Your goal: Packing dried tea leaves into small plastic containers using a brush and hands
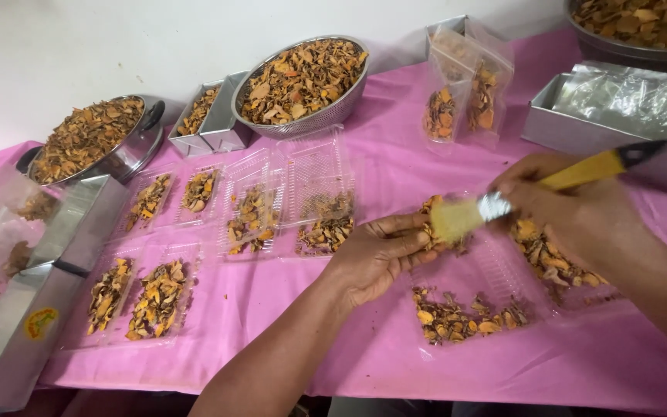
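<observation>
Two hands work over the pink-covered bench (395,363). The left hand (376,255) cups a small heap of dried orange-brown chips (431,224), its grip loosely curled around them rather than clenched. The right hand (580,212) has its grip closed on the yellow handle of a brush (503,202), whose pale bristles touch the chips at the left fingertips. Just below both grips lie open clear plastic trays (488,286) already carrying chips.

Good practice here, judging from the pose, would be short, light strokes with the left palm kept level over a tray, so that loosened pieces drop inside and not on the cloth.

Left of the left grip, more clear trays (248,212) stand in rows, each part-filled. Beyond them sit a mesh metal bowl (303,81) and a steel pot (98,139), both heaped with chips, and between them small square tins (210,116). Beyond the right grip stand clear pouches (465,96) holding chips, a steel box of plastic bags (619,108) and a further bowl at the far corner. A plain white wall (79,46) backs the bench.
</observation>
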